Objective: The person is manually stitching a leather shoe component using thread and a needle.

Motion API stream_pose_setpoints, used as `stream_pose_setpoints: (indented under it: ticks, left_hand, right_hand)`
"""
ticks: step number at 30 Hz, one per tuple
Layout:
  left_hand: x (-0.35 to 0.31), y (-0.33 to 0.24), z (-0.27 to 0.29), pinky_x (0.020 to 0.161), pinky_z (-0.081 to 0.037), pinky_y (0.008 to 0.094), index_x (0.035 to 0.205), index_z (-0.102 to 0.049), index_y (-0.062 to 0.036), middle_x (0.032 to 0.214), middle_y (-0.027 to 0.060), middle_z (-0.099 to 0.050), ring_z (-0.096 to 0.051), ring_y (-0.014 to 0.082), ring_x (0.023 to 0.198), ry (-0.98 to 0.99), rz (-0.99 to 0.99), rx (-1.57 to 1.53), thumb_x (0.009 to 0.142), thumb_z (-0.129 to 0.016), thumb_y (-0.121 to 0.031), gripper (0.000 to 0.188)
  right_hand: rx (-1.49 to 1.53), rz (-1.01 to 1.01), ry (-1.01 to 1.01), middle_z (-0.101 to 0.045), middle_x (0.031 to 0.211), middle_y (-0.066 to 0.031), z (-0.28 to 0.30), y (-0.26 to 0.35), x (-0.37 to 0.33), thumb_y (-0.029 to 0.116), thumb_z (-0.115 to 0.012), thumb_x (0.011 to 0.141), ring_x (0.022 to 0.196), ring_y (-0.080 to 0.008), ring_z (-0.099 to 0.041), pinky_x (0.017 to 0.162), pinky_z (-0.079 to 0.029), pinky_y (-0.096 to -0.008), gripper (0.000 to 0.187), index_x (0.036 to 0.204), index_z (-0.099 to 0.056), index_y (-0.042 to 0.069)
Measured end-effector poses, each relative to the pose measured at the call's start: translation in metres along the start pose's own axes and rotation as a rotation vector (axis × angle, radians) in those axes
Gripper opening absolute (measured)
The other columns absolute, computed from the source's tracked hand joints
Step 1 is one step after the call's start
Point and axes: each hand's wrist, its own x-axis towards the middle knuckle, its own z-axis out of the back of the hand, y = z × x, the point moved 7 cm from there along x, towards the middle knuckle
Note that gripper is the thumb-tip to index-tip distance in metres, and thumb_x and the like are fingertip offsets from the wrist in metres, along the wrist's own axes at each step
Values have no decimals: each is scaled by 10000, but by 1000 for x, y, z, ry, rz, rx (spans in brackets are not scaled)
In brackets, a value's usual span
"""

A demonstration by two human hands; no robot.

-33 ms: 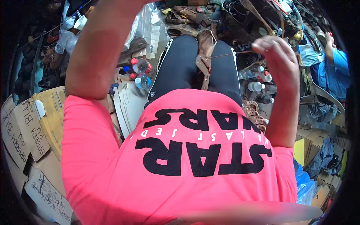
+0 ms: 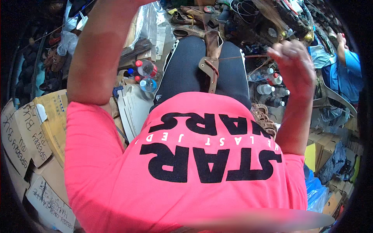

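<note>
**Leather shoe piece, brown, with lace drawn out to the right hand**

Right hand (image 2: 293, 62): raised to the right of the lap; fingers curled in, blurred, with the lace (image 2: 241, 57) apparently pinched at the tips. Left hand: carried beyond the upper picture edge; whether its fingers are wide or narrow cannot be told. Left forearm (image 2: 103, 58): extended upward.

Lace: one, thin, reddish brown; stretched nearly straight from the leather, across the right knee, to the right fingertips.

Shoe piece (image 2: 213, 43): one; lodged between the thighs at the far edge of the lap. An eyeleted flap (image 2: 208, 66) is turned toward the shirt, with lace lying across it.

Lap: dark trousers (image 2: 187, 64), white-striped along the outer edges. Off the left edge, a red-capped bottle (image 2: 147, 68) and a blue-capped bottle (image 2: 148, 84); off the right edge, a white bottle (image 2: 265, 89), among others.

Risks, as judged: the piece could be twisted or dragged rightward if the lace is pulled harder than the knees grip; an eyelet could be torn by a sharp sideways tug; the lace could be lost from so small a pinch; bottles could be knocked by a low right-arm swing.
</note>
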Motion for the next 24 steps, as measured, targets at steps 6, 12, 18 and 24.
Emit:
stream_pose_setpoints:
  ticks: [6, 12, 18, 24]
  left_hand:
    - [-77, -16, 51, 756, -355, 272, 686, -484, -111, 712, -20, -438, -410, 100, 709, 19, 60, -237, 874, -628, -251, 275]
    - [-190, -3, 123, 821, -308, 325, 618, -369, -140, 721, 0, -350, -360, 155, 777, -287, -74, -278, 861, -640, -300, 398]
    - [-273, 55, 189, 752, -469, 296, 949, -627, -47, 955, 89, -579, -584, 167, 818, -794, 482, 880, 786, -703, -109, 191]
    - [-157, 110, 28, 799, -488, 316, 934, -682, -59, 927, 81, -617, -613, 206, 876, -227, 114, 1142, 769, -697, -101, 170]
  right_hand:
    - [542, 105, -188, -454, 659, 89, 70, 71, -67, 218, -687, 818, 687, -78, -476, 927, -282, -366, 163, 766, -536, 185]
    - [490, 247, -352, -487, 677, 56, 154, 88, -153, 173, -707, 802, 691, -86, -485, 941, -290, -392, 136, 816, -573, 156]
    - [-658, -944, -839, -651, 997, -36, 211, -11, -250, 258, -628, 888, 890, -141, -597, 798, -429, -241, 299, 1111, -640, 60]
    - [-986, -592, -393, -641, 975, -50, 144, -90, -170, 175, -656, 856, 863, -131, -586, 800, -456, -260, 227, 1043, -675, 49]
